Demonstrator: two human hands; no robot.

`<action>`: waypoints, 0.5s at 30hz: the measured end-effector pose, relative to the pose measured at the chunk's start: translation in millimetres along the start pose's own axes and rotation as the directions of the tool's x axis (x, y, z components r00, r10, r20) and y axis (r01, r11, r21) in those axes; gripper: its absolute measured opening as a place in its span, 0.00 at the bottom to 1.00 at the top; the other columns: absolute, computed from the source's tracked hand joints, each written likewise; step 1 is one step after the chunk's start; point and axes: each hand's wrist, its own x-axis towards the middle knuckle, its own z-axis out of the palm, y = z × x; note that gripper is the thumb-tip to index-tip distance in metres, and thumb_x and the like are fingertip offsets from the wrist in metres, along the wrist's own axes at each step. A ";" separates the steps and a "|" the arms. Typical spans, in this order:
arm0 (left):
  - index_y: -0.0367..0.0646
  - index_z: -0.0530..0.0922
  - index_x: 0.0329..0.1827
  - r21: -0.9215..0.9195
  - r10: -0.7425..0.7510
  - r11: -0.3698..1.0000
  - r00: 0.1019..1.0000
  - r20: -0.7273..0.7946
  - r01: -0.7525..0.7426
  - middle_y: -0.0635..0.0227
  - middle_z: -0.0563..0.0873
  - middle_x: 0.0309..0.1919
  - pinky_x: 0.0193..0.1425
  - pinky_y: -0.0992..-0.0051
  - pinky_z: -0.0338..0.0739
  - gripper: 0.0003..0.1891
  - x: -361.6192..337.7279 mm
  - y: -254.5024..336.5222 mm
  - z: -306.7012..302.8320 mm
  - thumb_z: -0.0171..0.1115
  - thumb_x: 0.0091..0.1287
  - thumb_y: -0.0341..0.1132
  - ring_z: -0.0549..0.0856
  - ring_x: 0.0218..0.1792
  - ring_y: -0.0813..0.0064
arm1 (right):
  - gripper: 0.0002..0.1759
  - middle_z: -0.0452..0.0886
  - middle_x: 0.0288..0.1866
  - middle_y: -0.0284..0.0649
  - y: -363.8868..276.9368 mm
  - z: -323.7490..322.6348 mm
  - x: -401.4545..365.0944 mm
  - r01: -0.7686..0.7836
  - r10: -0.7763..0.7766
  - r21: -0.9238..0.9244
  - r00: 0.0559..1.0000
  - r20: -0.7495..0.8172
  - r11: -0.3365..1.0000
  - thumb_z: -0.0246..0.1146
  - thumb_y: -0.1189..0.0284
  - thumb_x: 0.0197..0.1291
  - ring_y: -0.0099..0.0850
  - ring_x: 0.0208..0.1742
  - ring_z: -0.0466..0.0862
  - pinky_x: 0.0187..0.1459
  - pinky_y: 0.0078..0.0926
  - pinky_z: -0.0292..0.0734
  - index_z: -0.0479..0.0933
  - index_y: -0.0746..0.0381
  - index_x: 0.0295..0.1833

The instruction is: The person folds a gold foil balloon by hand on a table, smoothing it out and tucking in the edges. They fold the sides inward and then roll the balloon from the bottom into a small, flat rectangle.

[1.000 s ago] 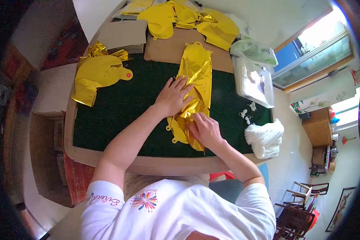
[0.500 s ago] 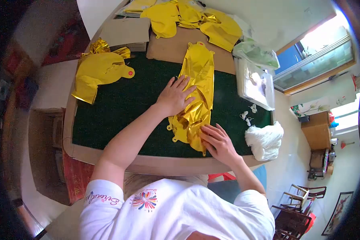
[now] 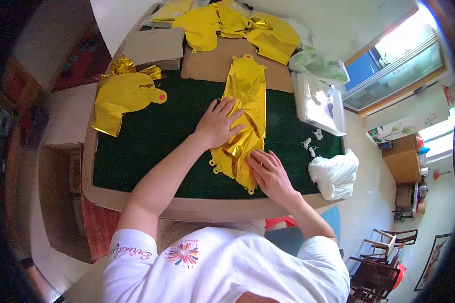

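A long gold foil piece (image 3: 248,91) lies lengthwise on the dark green table mat (image 3: 151,151), with small tabs at both ends and creases in its lower half. My left hand (image 3: 219,123) rests flat on its left edge near the middle, fingers spread. Lower down, my right hand (image 3: 269,174) lies on its right edge, fingers stretched out over the foil. Another gold foil piece (image 3: 121,96) with a red dot on its tab is at the left of the mat.
At the back are more gold foil pieces (image 3: 273,38), cardboard (image 3: 154,45) and a green-white plastic bag (image 3: 318,66). On the right are a clear bag stack (image 3: 318,103), small white string bundles (image 3: 308,144) and a white string skein (image 3: 334,175).
My right hand has moved slightly up and left along the foil. The lower end of the foil is spread flatter, with its bottom corner tab now showing. The view has shifted slightly.
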 end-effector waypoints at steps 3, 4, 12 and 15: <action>0.52 0.64 0.73 0.002 0.000 1.000 1.000 0.003 0.000 0.55 0.60 0.75 0.79 0.54 0.47 0.30 0.0 -0.1 0.2 0.43 0.73 0.58 0.55 0.77 0.58 | 0.22 0.71 0.66 0.48 -0.7 2.4 4.2 0.017 -0.016 0.019 0.999 -0.036 1.000 0.58 0.74 0.64 0.45 0.67 0.72 0.69 0.45 0.64 0.73 0.61 0.64; 0.52 0.64 0.73 0.000 0.001 1.000 1.000 0.004 -0.001 0.55 0.60 0.75 0.79 0.54 0.47 0.30 -0.2 0.1 0.9 0.43 0.73 0.58 0.55 0.77 0.58 | 0.22 0.71 0.65 0.49 -0.2 4.5 4.9 0.037 -0.032 0.081 0.997 -0.065 0.996 0.59 0.76 0.63 0.47 0.65 0.73 0.67 0.43 0.67 0.73 0.62 0.63; 0.51 0.65 0.73 -0.018 0.029 0.999 0.999 -0.029 -0.029 0.53 0.60 0.75 0.79 0.54 0.47 0.37 -2.3 -2.6 1.5 0.51 0.66 0.64 0.55 0.77 0.57 | 0.19 0.74 0.60 0.48 9.3 4.6 5.4 0.044 -0.013 0.166 0.983 -0.185 0.985 0.64 0.78 0.58 0.47 0.61 0.76 0.61 0.42 0.74 0.77 0.60 0.57; 0.51 0.65 0.73 -0.006 0.021 1.000 0.999 -0.041 -0.022 0.54 0.60 0.75 0.79 0.53 0.47 0.37 -1.9 -1.8 2.6 0.51 0.66 0.64 0.55 0.77 0.57 | 0.19 0.73 0.61 0.47 8.2 2.2 6.4 0.103 -0.099 0.025 0.987 -0.125 0.994 0.64 0.74 0.58 0.45 0.63 0.74 0.65 0.46 0.69 0.77 0.58 0.56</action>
